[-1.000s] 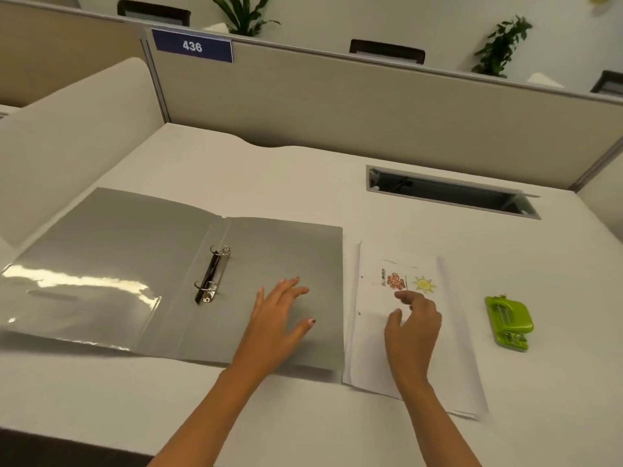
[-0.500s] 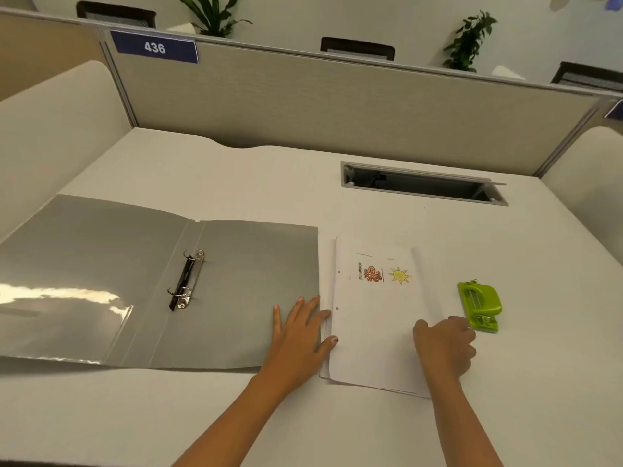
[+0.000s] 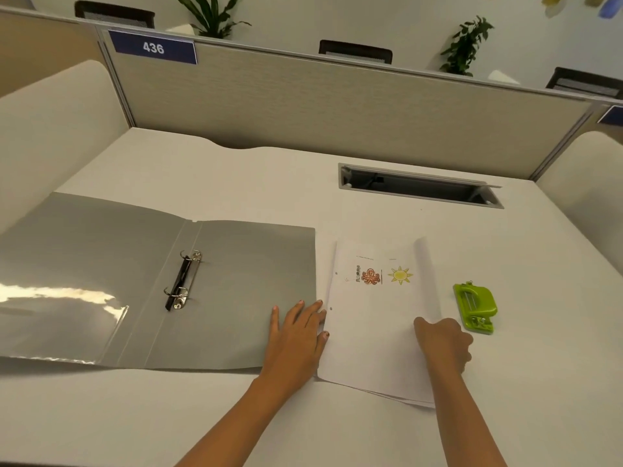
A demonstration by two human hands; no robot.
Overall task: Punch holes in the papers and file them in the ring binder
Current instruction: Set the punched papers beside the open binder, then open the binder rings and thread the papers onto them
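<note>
A thin stack of white printed papers [image 3: 377,318] lies flat on the pale desk [image 3: 236,183], just right of the open grey plastic ring binder [image 3: 151,284] and left of the small lime-green hole punch [image 3: 475,308]. The top sheet carries an orange octopus and a yellow sun, and two small holes seem to show along its left margin, though they are too small to be sure. The sheets look light, limp and slippery on each other; the lower ones already fan out at the near right corner, so I judge they will slide apart unless squared and taken together by an edge, with a flat palm steadying them.

The left hand [image 3: 296,335] rests flat at the stack's left edge, half on the binder's right cover, fingers spread and fingertips touching the paper. The right hand [image 3: 441,342] sits at the right edge, fingers curled under, seemingly pinching the top sheet, whose edge curls up along that side.

The binder's two metal rings [image 3: 183,278] stand at its spine, well left of the papers; whether they are open I cannot tell. The punch lies untouched.
</note>
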